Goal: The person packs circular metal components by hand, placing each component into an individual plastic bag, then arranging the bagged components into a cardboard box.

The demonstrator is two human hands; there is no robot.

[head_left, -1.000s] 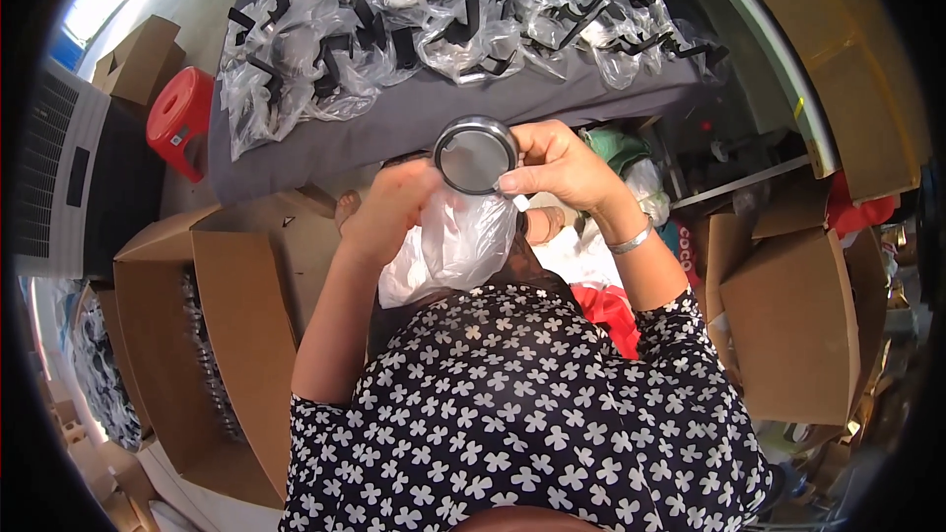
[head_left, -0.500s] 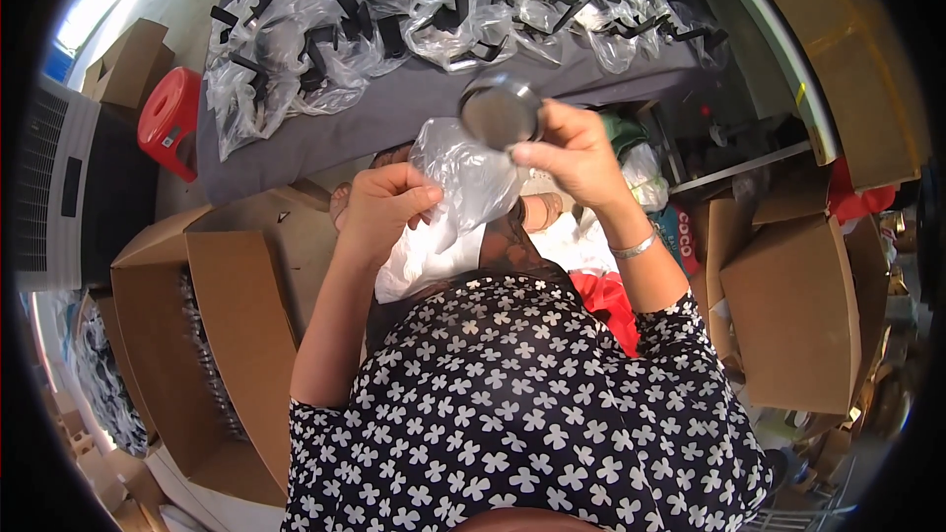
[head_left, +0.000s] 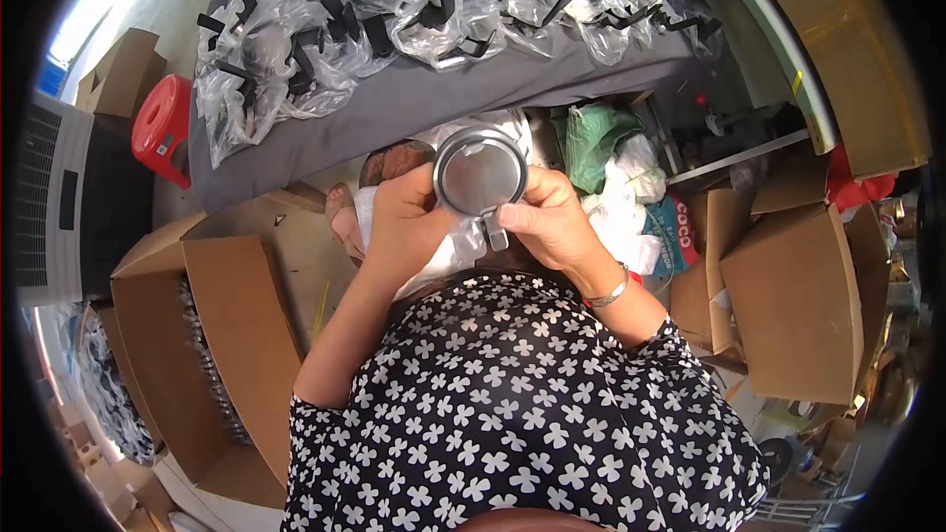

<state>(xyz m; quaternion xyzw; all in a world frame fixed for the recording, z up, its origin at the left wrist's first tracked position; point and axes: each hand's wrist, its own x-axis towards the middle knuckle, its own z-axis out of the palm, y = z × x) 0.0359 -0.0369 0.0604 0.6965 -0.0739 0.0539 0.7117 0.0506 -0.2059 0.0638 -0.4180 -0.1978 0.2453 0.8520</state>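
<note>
Between my hands, in front of my body, is a round lid-like piece (head_left: 481,180) with a dark grey rim and a smooth, see-through-looking middle. A small clasp-like tab (head_left: 496,230) sticks out at its near edge. My left hand (head_left: 406,225) is closed at the left side of the rim, its fingertips partly hidden behind it. My right hand (head_left: 552,219) pinches the right side, thumb beside the tab. Crumpled clear plastic bag film (head_left: 465,243) shows just under the piece by my left hand; how it is held is hidden.
A grey-covered table (head_left: 325,143) ahead bears several black-handled parts in clear bags (head_left: 434,25). Open cardboard boxes stand left (head_left: 241,335) and right (head_left: 793,310). A red stool (head_left: 163,123) is at far left; a green bag (head_left: 594,148) lies beyond my right hand.
My right hand has brought the round piece down and left, to my left hand. The clear bag, earlier spread between my hands, is now mostly hidden beneath the piece.
</note>
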